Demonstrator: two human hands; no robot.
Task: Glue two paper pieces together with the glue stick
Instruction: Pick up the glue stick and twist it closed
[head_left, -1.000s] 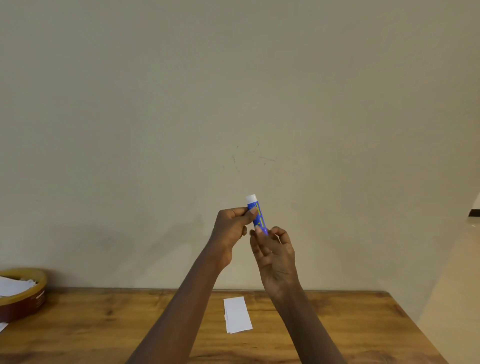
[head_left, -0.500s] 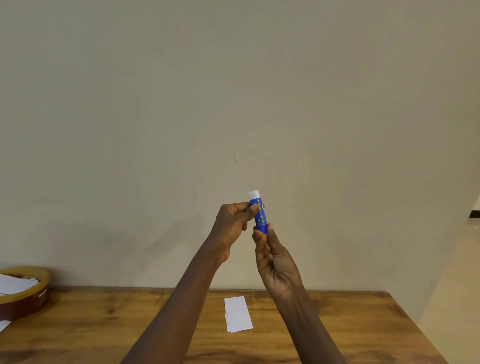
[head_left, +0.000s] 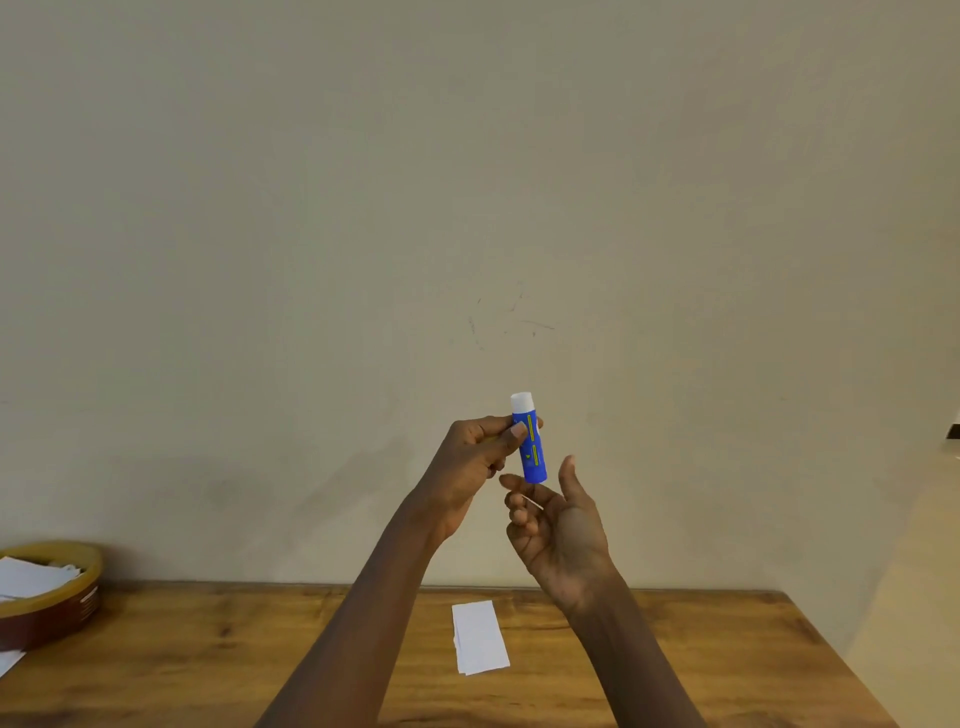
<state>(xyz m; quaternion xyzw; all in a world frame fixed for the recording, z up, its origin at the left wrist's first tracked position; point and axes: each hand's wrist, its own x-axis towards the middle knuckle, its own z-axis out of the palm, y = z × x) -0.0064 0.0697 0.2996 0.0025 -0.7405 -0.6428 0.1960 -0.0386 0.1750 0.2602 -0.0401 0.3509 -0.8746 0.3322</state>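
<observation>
While both forearms are raised over the far edge of the tabletop (head_left: 727, 649), the items stand as follows.

1. Glue stick (head_left: 531, 447): blue barrel with yellow print, white cap uppermost, near upright with a slight lean. It is held in the air, clear of the tabletop, in front of the wall (head_left: 467, 182).
2. Left grip (head_left: 475, 462): a bare hand pinching the upper barrel of the glue stick between thumb and fingertips, just under the cap.
3. Right grip (head_left: 558, 525): a bare hand holding nothing, with thumb raised and fingers loosely curled. The forefinger tip is at the foot of the glue stick; contact cannot be told.
4. Paper pieces (head_left: 480, 636): white, narrow, stacked with edges slightly offset. They lie flat near the far edge of the tabletop, about midway between its left and right edges, between the two forearms.
5. Round container (head_left: 57, 608): yellow rim, dark red wall, at the far left corner, with white sheets (head_left: 28, 577) inside.
6. White scrap (head_left: 8, 662): at the left edge, just in front of the round container, partly cut off by the frame.
</observation>
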